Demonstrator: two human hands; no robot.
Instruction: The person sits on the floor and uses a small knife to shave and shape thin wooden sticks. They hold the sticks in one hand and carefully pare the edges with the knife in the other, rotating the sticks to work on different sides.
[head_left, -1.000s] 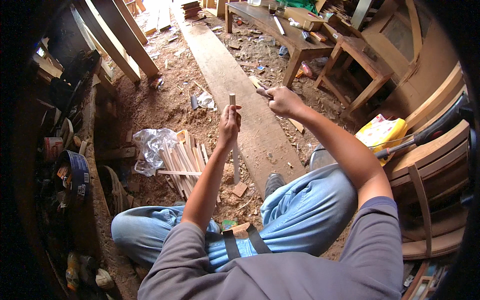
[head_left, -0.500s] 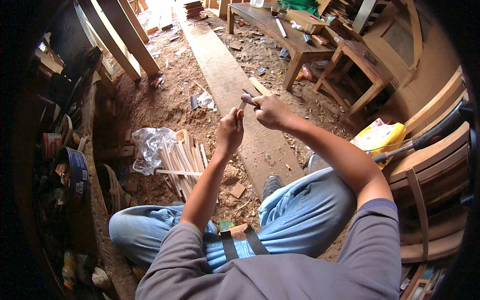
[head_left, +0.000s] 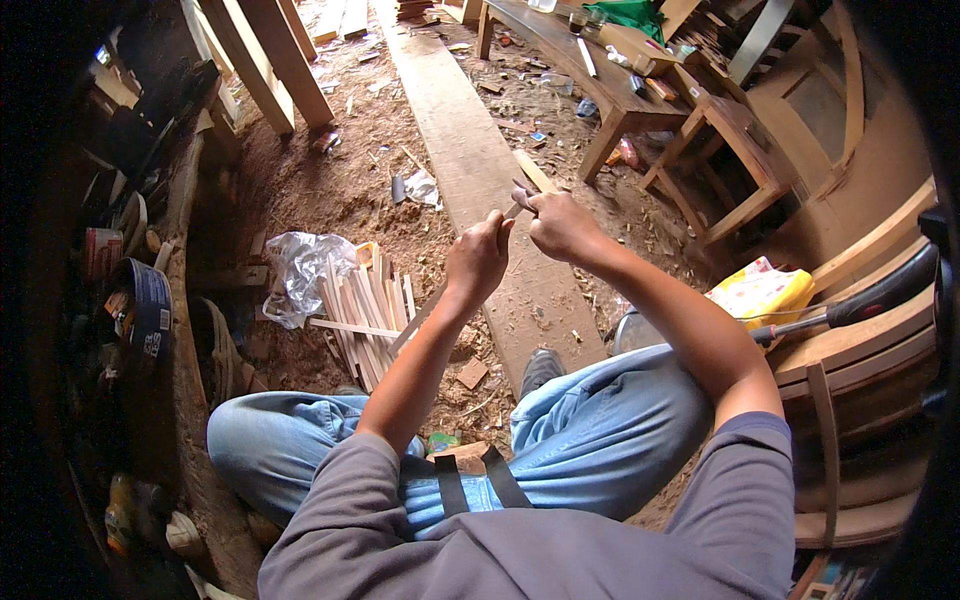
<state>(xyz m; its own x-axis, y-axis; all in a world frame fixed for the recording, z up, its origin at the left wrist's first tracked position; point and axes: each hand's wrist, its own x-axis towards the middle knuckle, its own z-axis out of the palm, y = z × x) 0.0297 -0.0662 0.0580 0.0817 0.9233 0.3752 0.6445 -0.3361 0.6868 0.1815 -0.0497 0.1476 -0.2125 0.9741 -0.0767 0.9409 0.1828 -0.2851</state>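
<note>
1. Your left hand [head_left: 478, 258] curls closed around a thin pale wooden stick [head_left: 418, 322], upright a second ago, now slanting.
2. Your right hand [head_left: 562, 228], wrapped round a small dark tool [head_left: 523, 196], now sits beside it, tool at stick's upper end.
3. Pale wooden strips [head_left: 366, 310] lie below, leftward.

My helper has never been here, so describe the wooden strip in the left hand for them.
Find the long plank on the ground. By its left edge in view, the left hand grips a slim wooden strip. The piled strips lie below; this one is held up.
</note>
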